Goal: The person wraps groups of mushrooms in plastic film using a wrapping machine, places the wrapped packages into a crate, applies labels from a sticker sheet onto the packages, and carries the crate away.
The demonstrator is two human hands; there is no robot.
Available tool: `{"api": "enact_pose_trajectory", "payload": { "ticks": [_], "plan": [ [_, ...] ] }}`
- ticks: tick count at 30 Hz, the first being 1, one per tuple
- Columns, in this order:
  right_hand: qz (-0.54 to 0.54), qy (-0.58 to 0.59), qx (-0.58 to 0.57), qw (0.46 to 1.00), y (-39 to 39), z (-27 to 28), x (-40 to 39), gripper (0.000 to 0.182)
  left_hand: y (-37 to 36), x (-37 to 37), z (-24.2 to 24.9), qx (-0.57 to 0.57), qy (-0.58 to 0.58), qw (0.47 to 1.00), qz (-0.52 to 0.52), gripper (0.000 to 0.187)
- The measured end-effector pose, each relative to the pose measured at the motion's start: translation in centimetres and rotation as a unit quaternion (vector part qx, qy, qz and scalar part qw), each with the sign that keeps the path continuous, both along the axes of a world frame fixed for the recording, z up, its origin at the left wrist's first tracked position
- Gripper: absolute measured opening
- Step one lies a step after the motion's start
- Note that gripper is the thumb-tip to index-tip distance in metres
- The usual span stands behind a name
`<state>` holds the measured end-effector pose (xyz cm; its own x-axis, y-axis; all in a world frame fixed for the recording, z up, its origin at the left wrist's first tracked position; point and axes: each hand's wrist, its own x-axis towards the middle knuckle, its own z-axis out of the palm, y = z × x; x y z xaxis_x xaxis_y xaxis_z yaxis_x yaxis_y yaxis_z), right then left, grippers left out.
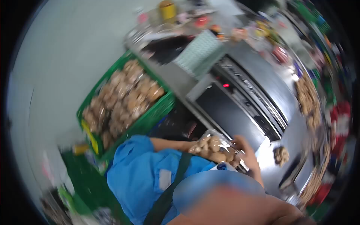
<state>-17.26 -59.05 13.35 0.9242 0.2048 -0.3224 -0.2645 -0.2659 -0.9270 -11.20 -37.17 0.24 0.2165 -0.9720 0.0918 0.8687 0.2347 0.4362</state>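
Note:
A clear plastic bag of mushrooms (214, 149), light brown and rounded, is held close in front of my blue shirt. My left hand (192, 146) reaches to the bag's left side; its fingers are mostly hidden behind the plastic. At the other side, my right hand (248, 154) curls its fingers round the bag's edge. Just beyond the bag lies the dark flat plate of a wrapping machine (229, 110), with a red light lit on its panel. A loose clump of mushrooms (281, 155) rests on the metal surface right of my right hand.
To the left, a green crate (167, 107) holds several similar wrapped packs. A pale green patterned cloth or sheet (202, 54) covers part of the machine. A yellow tin (167, 10) and small items crowd the far counter. Brown produce (307, 99) lies along the right.

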Motion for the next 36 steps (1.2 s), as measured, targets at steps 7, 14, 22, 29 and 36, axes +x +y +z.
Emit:
{"api": "enact_pose_trajectory", "payload": {
  "ticks": [7, 14, 22, 29, 36],
  "plan": [
    [-0.039, 0.008, 0.134, 0.99, 7.7, -7.5, 3.7, 0.074, 9.4, -3.0, 0.3, 0.023, 0.296, 0.927, 0.228, 0.059],
    [0.25, -0.171, 0.18, 0.936, 30.5, -4.8, 8.0, 0.096, 25.6, -0.2, 6.7, 0.374, -0.088, 0.585, 0.714, 0.071],
    [0.382, -0.426, -0.329, 0.751, 48.2, -12.9, 15.3, 0.074, 51.2, -4.1, -2.4, 0.484, 0.129, 0.596, 0.628, 0.046],
    [0.38, -0.394, -0.332, 0.768, 47.6, -14.9, 15.1, 0.071, 49.5, -1.9, -11.0, 0.67, -0.018, 0.416, 0.615, 0.075],
    [0.125, -0.289, -0.113, 0.942, 36.8, -8.4, 10.7, 0.038, 47.2, -3.5, 1.3, 0.648, -0.3, 0.19, 0.673, 0.044]
  ]
}}
